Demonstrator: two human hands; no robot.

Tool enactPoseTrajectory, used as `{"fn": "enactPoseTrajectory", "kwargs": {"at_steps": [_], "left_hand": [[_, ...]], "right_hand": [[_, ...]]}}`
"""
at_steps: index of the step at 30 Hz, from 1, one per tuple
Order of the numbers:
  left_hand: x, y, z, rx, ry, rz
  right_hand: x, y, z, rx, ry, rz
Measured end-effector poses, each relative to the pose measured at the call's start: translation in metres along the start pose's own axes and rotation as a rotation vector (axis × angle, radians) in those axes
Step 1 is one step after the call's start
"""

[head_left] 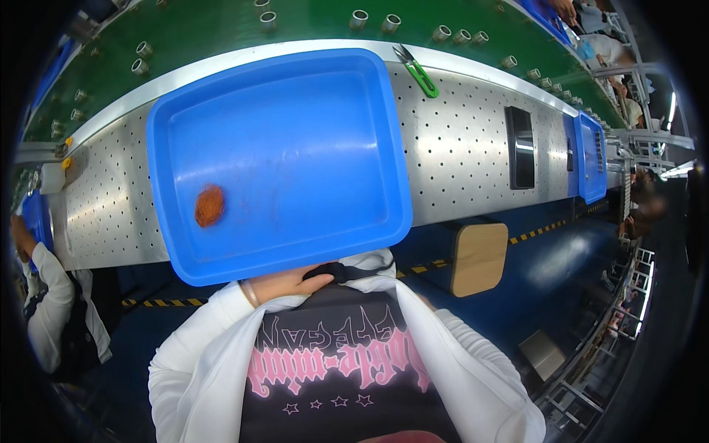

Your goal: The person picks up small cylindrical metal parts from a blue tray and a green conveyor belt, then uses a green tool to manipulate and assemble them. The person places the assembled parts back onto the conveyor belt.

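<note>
At the far left edge of the frame, another person's white sleeve [46, 303] and raised hand are cut off by the dark rim, beside a sliver of a second blue tray [35, 214].

Moving right, the large blue rectangular plastic tray [277, 159] fills the centre-left, resting on the perforated steel workbench [458, 155] with its near edge overhanging towards you. A small rust-orange fibrous wad [210, 205] lies on the tray floor at its lower left; its material is hard to make out.

Below the tray's near rim, at lower centre, your left hand [284, 284] comes out of a white sleeve and lies against your chest, just under the tray edge, fingers curled near a dark strap. Whether it grips the strap or the tray you cannot tell. Your right hand is hidden, its sleeve ending out of sight behind the tray.

Right of the tray's top corner lie green-handled snips [418, 71]. Along the top, small metal cylinders [359, 18] dot the green conveyor belt [214, 29]. At lower right, a wooden stool seat [478, 257] stands on the blue floor.
</note>
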State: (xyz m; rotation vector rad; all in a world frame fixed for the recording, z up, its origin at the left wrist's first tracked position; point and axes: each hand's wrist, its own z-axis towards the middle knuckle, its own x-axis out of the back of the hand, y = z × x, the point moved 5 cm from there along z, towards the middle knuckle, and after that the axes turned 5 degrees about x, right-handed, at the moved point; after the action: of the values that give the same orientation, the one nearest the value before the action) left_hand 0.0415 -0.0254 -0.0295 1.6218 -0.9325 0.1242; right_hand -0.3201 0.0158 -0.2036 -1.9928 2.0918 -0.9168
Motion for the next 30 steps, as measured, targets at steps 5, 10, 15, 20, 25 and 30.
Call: {"fn": "enactPoseTrajectory", "kwargs": {"at_steps": [5,10,15,20,25,30], "left_hand": [[-0.006,-0.046,-0.074,0.371,0.154,-0.407],[-0.071,-0.150,-0.184,0.755,0.760,-0.687],[-0.217,-0.209,-0.271,1.250,0.490,-0.686],[-0.246,-0.209,-0.267,1.282,0.398,-0.755],[-0.230,-0.207,-0.251,1.229,0.389,-0.772],[-0.200,-0.205,-0.230,1.148,0.352,-0.754]], "right_hand": [[-0.067,0.018,0.071,0.144,-0.098,0.165],[-0.041,-0.033,0.101,0.182,-0.068,0.234],[-0.025,-0.048,0.101,0.178,-0.072,0.237],[-0.022,-0.046,0.090,0.144,-0.095,0.219],[-0.024,-0.036,0.068,0.133,-0.153,0.176],[-0.012,-0.021,0.022,0.241,-0.324,0.059]]}}
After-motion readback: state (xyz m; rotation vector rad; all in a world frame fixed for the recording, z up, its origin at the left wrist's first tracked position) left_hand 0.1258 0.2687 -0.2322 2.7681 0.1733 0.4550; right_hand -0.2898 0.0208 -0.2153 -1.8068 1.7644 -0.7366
